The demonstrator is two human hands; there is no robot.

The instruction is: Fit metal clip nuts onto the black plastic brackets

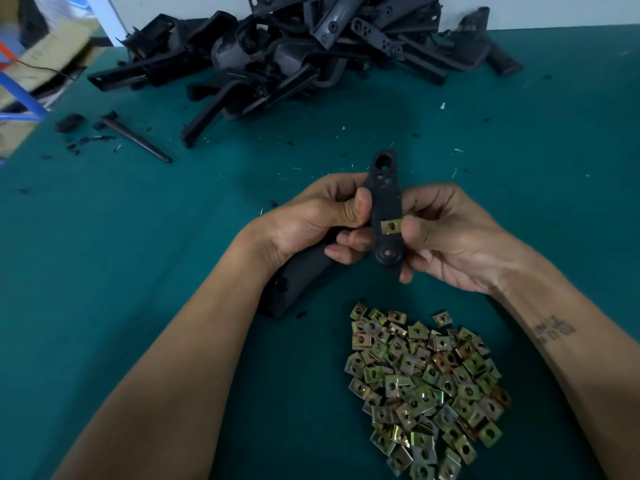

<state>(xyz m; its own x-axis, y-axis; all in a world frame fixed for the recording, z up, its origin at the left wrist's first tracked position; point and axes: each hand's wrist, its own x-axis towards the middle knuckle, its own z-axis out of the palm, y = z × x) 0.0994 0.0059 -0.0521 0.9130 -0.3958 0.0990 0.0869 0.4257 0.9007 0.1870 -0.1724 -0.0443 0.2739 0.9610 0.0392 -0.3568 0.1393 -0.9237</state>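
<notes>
I hold a black plastic bracket (pixel 385 199) upright above the green table. My left hand (pixel 311 223) grips its left edge, thumb on the front face. My right hand (pixel 446 237) holds the right side, its thumb pressing a brass-coloured clip nut (pixel 391 226) that sits on the bracket's right edge, just above the round boss at the lower end. The bracket's longer body (pixel 294 282) runs down and left under my left wrist. A heap of several loose clip nuts (pixel 426 389) lies on the table right below my hands.
A big pile of black plastic brackets (pixel 294 53) fills the far middle of the green table (pixel 138 237). A black rod (pixel 135 138) and small black scraps lie at the far left. Cardboard and a blue frame (pixel 20 95) stand beyond the left edge.
</notes>
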